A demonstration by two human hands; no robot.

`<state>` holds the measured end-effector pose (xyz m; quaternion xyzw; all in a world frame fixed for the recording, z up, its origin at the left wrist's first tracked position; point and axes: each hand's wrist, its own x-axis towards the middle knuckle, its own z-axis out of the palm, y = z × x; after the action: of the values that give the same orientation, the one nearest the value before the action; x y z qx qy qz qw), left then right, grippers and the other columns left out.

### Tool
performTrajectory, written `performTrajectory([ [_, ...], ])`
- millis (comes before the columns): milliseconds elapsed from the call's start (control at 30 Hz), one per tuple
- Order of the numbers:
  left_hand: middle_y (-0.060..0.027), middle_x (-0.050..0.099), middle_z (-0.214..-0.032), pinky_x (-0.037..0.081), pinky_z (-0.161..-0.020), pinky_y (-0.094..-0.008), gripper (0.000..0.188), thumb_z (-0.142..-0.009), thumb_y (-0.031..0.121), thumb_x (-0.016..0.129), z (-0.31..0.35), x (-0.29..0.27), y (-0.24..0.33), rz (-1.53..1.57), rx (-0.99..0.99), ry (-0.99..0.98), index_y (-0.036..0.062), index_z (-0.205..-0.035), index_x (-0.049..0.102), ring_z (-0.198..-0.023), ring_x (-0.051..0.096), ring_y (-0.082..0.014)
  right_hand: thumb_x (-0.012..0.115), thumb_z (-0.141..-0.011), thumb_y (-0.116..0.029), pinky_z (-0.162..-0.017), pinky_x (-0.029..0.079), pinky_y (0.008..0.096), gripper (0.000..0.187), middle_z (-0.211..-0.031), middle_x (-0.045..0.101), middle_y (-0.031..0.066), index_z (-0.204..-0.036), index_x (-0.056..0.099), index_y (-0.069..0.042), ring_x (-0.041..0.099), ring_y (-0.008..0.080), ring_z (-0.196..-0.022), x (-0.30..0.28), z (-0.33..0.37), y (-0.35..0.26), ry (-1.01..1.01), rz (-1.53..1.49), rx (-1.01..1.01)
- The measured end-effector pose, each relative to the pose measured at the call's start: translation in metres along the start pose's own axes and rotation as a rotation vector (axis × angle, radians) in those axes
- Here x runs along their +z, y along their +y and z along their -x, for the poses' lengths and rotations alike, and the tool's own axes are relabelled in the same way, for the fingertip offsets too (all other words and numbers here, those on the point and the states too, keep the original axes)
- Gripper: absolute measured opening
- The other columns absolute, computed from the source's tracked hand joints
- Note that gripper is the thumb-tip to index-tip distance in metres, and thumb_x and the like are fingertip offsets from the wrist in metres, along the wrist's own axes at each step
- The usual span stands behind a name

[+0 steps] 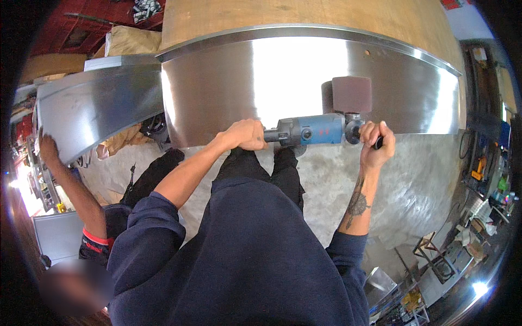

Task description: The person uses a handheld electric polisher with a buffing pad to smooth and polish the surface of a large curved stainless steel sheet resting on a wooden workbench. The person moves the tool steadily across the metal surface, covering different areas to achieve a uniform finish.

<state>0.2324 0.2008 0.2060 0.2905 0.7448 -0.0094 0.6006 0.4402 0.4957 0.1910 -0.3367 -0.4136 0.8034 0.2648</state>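
I hold a blue and grey power polisher (315, 130) crosswise in front of me. My left hand (244, 135) grips its rear body. My right hand (376, 142) is closed around the black side handle at the head. A dark maroon abrasive drum (351, 94) on the head presses against a large brushed stainless steel sheet (261, 87), which lies on a wooden bench (304, 16). Glare brightens the sheet just left of the drum.
Another person at my lower left rests a hand (48, 149) on a second steel sheet (92, 108). Grey concrete floor (413, 185) lies under my feet. Cluttered racks and tools (484, 174) line the right side, with metal frames (435, 261) lower down.
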Motion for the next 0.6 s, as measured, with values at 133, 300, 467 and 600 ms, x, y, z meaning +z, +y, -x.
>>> performTrajectory([
  [133,-0.0301,0.069,-0.075,0.054,-0.067,-0.0533,0.046,-0.077,0.036,0.078,0.009,0.005,-0.008,-0.027,0.050,0.019,-0.0093,-0.079,0.072,-0.073,0.072,-0.0442,0.048,-0.102,-0.024,-0.062,0.035,0.0396,0.050,-0.051,0.042,0.0085,-0.054,0.045,-0.007,0.041,0.0223,-0.054,0.002,0.019,0.000,-0.026,-0.005,-0.012],
  [300,-0.0286,0.071,-0.078,0.056,-0.072,-0.0520,0.041,-0.074,0.033,0.076,0.011,0.008,-0.008,-0.047,0.016,0.033,-0.0064,-0.085,0.075,-0.077,0.073,-0.0448,0.049,-0.100,-0.024,-0.062,0.036,0.0396,0.049,-0.050,0.043,0.0082,-0.054,0.046,-0.007,0.042,0.0222,-0.052,0.004,0.025,0.002,-0.026,-0.004,-0.049],
  [467,-0.0295,0.073,-0.083,0.057,-0.075,-0.0528,0.044,-0.075,0.037,0.077,0.021,0.010,-0.005,-0.075,-0.020,0.035,-0.0059,-0.087,0.076,-0.081,0.074,-0.0459,0.050,-0.100,-0.023,-0.057,0.036,0.0385,0.049,-0.050,0.044,0.0084,-0.054,0.050,-0.005,0.044,0.0222,-0.051,0.008,0.030,0.005,-0.028,-0.024,-0.067],
  [600,-0.0296,0.072,-0.082,0.055,-0.073,-0.0531,0.041,-0.076,0.035,0.079,0.015,0.024,-0.029,-0.107,0.023,0.087,-0.0043,-0.088,0.075,-0.081,0.073,-0.0462,0.050,-0.101,-0.021,-0.056,0.039,0.0380,0.050,-0.050,0.046,0.0092,-0.055,0.050,-0.003,0.045,0.0224,-0.049,0.009,0.032,0.010,-0.060,-0.046,-0.070],
])
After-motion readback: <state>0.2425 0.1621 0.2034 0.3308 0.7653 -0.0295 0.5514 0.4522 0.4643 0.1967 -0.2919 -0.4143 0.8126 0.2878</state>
